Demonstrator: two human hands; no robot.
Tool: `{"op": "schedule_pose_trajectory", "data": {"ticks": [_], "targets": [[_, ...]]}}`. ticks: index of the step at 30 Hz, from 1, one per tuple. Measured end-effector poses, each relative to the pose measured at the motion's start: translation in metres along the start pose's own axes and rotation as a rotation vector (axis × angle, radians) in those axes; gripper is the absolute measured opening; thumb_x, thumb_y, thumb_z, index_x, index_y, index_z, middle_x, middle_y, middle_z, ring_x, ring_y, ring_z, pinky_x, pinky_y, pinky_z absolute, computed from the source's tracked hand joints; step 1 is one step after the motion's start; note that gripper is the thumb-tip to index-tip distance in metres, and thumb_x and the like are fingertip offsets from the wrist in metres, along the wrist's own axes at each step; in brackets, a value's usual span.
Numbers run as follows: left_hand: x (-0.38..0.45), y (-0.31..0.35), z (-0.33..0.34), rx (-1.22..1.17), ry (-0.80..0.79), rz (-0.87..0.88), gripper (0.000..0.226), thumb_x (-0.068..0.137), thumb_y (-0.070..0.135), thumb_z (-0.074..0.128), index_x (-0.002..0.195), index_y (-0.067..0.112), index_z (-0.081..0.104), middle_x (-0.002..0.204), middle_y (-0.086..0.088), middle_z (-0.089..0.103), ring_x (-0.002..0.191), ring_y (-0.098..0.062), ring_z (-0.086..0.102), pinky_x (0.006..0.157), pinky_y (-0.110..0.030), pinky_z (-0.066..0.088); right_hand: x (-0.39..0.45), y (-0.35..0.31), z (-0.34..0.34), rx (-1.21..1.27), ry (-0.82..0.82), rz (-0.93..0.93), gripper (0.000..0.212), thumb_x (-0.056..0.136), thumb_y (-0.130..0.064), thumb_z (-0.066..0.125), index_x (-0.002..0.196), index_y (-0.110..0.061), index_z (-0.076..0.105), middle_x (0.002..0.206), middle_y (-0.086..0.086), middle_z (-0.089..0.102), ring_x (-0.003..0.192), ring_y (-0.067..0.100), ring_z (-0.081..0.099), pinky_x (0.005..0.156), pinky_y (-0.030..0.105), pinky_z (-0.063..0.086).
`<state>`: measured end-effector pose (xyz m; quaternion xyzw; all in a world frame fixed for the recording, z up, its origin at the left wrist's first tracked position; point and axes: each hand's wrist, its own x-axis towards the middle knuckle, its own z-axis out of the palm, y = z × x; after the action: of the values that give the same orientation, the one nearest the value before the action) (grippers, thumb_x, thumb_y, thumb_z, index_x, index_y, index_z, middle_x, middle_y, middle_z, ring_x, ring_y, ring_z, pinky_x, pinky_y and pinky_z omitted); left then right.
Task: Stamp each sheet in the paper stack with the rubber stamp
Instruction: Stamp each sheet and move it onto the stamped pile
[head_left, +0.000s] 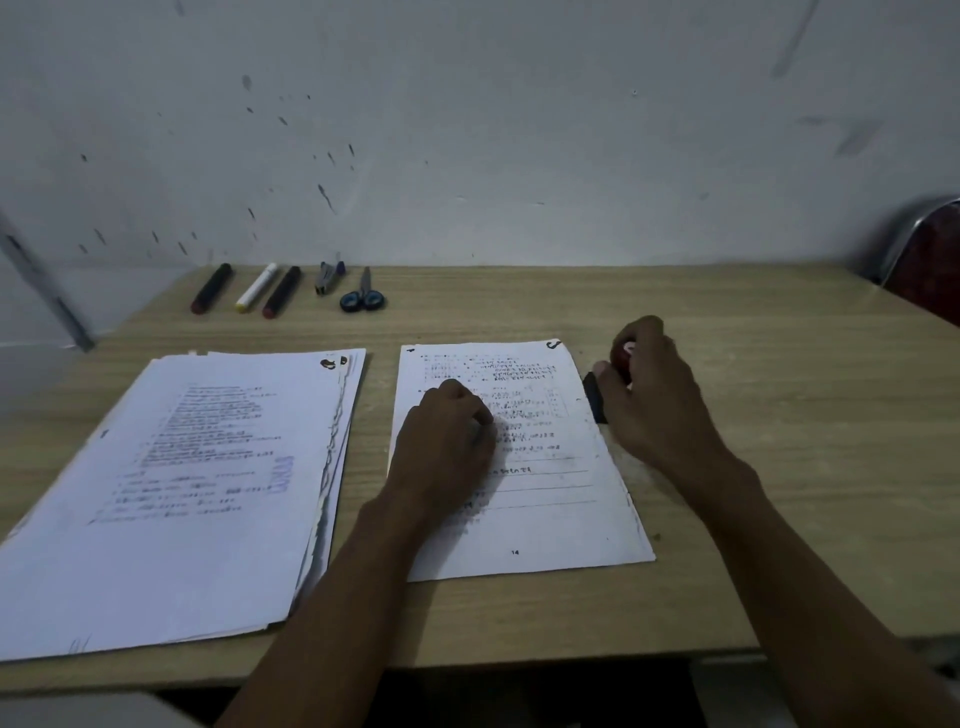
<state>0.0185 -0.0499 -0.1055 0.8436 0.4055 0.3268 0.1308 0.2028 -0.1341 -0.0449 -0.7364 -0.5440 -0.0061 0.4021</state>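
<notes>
A thick stack of printed sheets (171, 483) lies on the left of the wooden desk (753, 493); its top sheet carries a bluish stamp mark. A single printed sheet (545, 519) lies in the middle. My left hand (447, 441) rests on that sheet with curled fingers, pressing it down. Just past the sheet's right edge, my right hand (654, 400) grips the rubber stamp (621, 356), whose red handle shows between my fingers. The stamp sits over a black ink pad (595, 397), mostly hidden by the hand.
Along the back of the desk lie three markers (249, 288), a small stapler (328, 278) and blue-handled scissors (363, 297). A wall stands right behind the desk. A chair back (919, 249) shows at the far right.
</notes>
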Motion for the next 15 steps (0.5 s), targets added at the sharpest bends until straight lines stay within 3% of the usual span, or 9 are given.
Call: {"op": "schedule_pose_trajectory", "data": {"ticks": [8,15], "targets": [[-0.002,-0.001,0.000,-0.021,0.004,0.003,0.008,0.084,0.018,0.062,0.087,0.014,0.068,0.098,-0.002,0.059,0.092,-0.022,0.056,0.078,-0.040,0.047,-0.017,-0.006,0.018,-0.086,-0.134,-0.054,0.014,0.097,-0.025,0.050,0.108,-0.020,0.046,0.098,0.002,0.051,0.081,0.022,0.056,0.078,0.045,0.049],[-0.003,-0.001,-0.001,-0.033,0.005,0.005,0.008,0.084,0.017,0.063,0.087,0.013,0.068,0.098,-0.003,0.059,0.092,-0.023,0.055,0.078,-0.040,0.047,-0.019,-0.008,0.023,-0.115,-0.171,-0.045,0.015,0.098,-0.023,0.050,0.110,-0.017,0.047,0.100,0.004,0.050,0.082,0.021,0.055,0.070,0.039,0.048]]}}
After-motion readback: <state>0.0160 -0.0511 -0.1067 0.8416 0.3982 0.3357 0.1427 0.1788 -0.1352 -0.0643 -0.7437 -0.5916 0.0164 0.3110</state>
